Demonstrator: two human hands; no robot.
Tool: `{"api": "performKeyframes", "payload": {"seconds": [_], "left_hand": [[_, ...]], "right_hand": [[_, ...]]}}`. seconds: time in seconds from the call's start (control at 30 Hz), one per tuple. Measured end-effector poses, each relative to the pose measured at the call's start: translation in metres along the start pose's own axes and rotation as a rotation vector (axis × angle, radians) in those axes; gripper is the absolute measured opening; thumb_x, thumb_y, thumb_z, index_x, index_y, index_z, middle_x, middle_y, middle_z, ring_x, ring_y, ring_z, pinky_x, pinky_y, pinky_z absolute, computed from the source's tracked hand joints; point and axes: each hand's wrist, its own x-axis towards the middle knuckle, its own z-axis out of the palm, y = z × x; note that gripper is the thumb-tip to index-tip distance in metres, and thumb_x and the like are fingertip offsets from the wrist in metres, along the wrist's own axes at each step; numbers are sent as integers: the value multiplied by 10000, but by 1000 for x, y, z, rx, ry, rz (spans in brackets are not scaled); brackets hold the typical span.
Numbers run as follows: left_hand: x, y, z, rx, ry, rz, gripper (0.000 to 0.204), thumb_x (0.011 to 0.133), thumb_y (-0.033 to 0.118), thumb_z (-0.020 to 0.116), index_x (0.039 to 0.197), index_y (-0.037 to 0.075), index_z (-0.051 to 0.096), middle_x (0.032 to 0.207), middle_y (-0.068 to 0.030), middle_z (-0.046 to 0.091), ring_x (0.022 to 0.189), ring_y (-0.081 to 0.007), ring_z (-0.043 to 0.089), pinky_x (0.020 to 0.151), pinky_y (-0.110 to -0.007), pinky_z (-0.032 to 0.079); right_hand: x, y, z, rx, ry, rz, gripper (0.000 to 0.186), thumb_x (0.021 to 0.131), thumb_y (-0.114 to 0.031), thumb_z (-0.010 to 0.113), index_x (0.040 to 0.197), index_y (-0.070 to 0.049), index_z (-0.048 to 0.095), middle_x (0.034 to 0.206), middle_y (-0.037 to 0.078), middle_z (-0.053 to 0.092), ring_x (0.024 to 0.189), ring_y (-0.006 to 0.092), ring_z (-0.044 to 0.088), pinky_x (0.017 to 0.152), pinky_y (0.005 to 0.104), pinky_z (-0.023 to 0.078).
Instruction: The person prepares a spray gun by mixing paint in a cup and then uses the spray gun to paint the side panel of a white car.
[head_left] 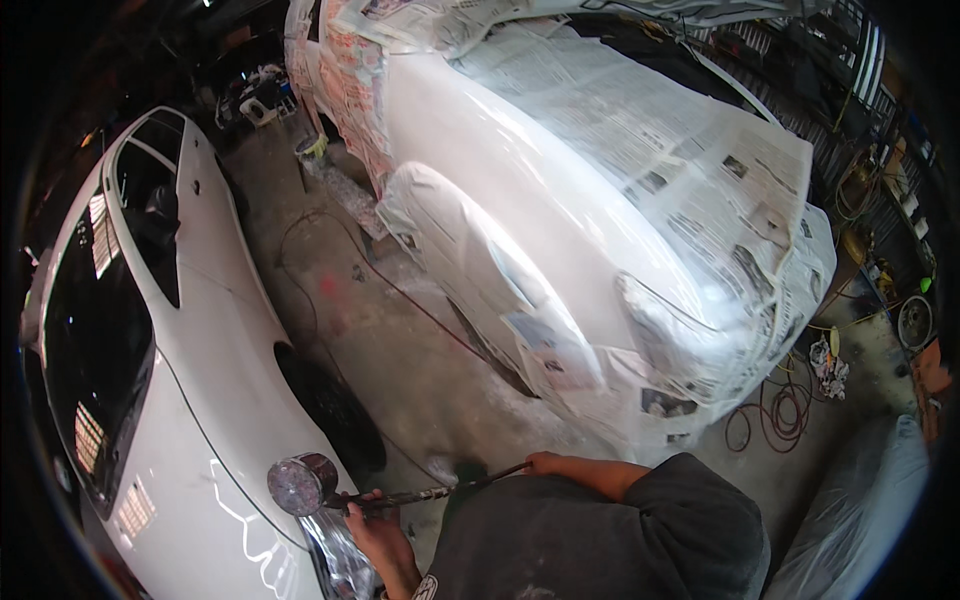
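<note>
My left hand (370,525) grips a spray gun (340,500) with a paint-speckled round cup (297,485), held over the front of a white car (215,420) at left. My right hand (545,464) is closed on the dark hose (490,480) that runs from the gun across my body. Ahead stands a second white car (540,180), wrapped in newspaper (700,150) and plastic, with its fender bare and its wheel area covered.
A red hose (400,292) crosses the concrete floor (340,270) between the cars. Coiled hoses (765,420), a loose wheel (914,322) and a plastic-wrapped bundle (850,510) lie at right. Clutter (255,95) stands at the back.
</note>
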Motion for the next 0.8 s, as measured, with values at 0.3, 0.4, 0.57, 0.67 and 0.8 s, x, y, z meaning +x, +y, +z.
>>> {"api": "performKeyframes", "payload": {"seconds": [0.3,0.4,0.57,0.67,0.8], "left_hand": [[195,57,47,82,-57,39,437,979,325,587,1335,124,435,1067,-69,587,1038,-228,570,913,-524,461],[251,70,63,93,-38,48,468,981,334,582,1358,119,408,1066,-68,587,1044,-232,565,905,-537,458],[338,66,74,164,-41,24,411,976,402,575,1284,147,484,1096,-47,598,1086,-218,550,961,-544,396],[384,63,98,243,-3,-33,469,1011,385,490,1286,7,520,1173,-157,587,1110,-299,555,984,-499,423],[436,67,145,368,-21,-129,490,1017,397,460,1345,34,479,1214,-126,579,1159,-290,517,1057,-494,352]], "right_hand": [[160,-124,-117,60,277,-3,275,853,-364,668,1002,-133,661,1005,160,678,951,376,643,803,489,501],[197,-152,-142,117,300,-16,263,828,-323,708,1009,-140,654,990,161,676,948,370,642,787,484,502],[268,-166,-179,91,251,81,280,833,-334,700,1034,-146,650,1038,162,672,971,369,640,804,480,505],[316,-178,-207,83,199,90,298,837,-347,693,1044,-136,651,1069,163,670,997,373,635,822,475,509],[378,-174,-257,117,168,133,350,827,-369,699,1068,-121,649,1093,169,670,1043,368,628,851,466,508]]}}
